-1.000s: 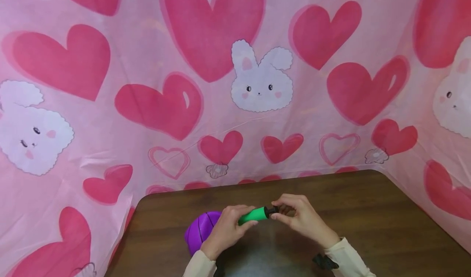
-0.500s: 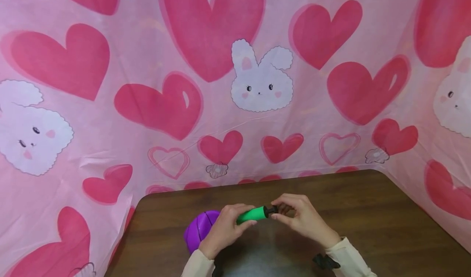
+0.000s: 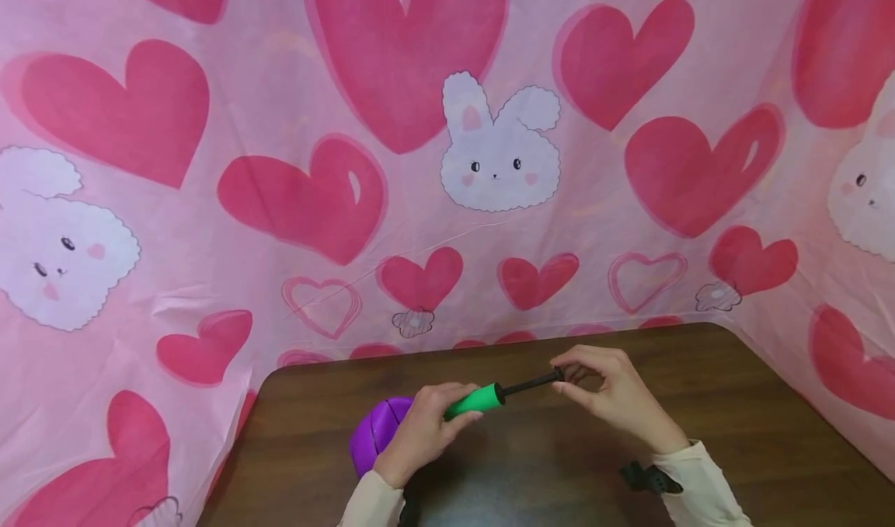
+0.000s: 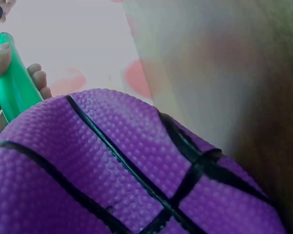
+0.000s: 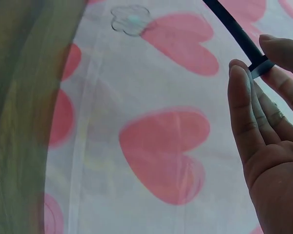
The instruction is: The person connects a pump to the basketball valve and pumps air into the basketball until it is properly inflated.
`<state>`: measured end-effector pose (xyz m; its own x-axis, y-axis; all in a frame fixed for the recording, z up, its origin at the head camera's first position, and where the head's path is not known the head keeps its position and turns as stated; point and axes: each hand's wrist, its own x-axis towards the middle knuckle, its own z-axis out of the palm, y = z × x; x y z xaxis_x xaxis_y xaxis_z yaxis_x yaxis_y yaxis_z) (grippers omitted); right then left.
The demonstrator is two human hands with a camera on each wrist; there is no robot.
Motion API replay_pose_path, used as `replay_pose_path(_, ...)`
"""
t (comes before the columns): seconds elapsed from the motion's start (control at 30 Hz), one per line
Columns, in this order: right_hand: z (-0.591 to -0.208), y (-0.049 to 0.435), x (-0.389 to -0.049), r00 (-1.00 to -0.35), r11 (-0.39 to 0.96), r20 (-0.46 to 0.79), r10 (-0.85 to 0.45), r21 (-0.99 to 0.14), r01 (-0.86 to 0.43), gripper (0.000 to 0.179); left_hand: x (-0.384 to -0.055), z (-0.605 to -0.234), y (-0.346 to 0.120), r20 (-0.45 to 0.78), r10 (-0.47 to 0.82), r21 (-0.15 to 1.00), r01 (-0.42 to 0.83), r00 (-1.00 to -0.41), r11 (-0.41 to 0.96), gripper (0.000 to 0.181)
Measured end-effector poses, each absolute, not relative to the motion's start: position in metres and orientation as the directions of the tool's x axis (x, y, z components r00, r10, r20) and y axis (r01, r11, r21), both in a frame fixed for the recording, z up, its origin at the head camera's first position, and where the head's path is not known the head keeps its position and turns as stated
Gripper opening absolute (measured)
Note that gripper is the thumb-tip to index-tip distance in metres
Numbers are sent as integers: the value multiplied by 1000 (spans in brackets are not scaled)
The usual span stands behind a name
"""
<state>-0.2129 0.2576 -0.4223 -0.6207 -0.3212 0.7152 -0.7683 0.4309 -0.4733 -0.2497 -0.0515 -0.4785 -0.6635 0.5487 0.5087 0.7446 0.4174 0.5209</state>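
My left hand (image 3: pixel 419 434) grips the green barrel of a small hand pump (image 3: pixel 477 401). The pump's black plunger rod (image 3: pixel 527 384) sticks out long to the right. At its end, my right hand (image 3: pixel 618 399) pinches the black handle (image 5: pixel 261 67) between thumb and fingers. Behind the left wrist lies a purple basketball (image 3: pixel 377 436) with black seams, partly hidden by that arm. In the left wrist view the ball (image 4: pixel 112 146) fills the lower part, its pebbled skin creased and sagging, and it hides the pump's lower end.
Both hands work over a dark wooden table (image 3: pixel 755 434). A pink cloth (image 3: pixel 601 200) printed with hearts and rabbits hangs behind it and along both sides. A black strap (image 3: pixel 650 478) is on the right wrist, by the cream sleeve.
The right hand has drawn the pump handle away to the right and slightly up, so much more of the rod shows. The left hand has shifted slightly left with the barrel.
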Motion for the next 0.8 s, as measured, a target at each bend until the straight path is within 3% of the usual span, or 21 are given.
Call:
replay_pose_path(0.33,-415,274,-212,-623,442,729,-282,-478,-759,45,-250,-478,-52,480,544,544,720,-688,431,32)
replay_pose_path(0.8,-421,262,-214,-637,390,715,-288,-520,-760,40,-249,-478,-50,464,542,561,706,-700,432,33)
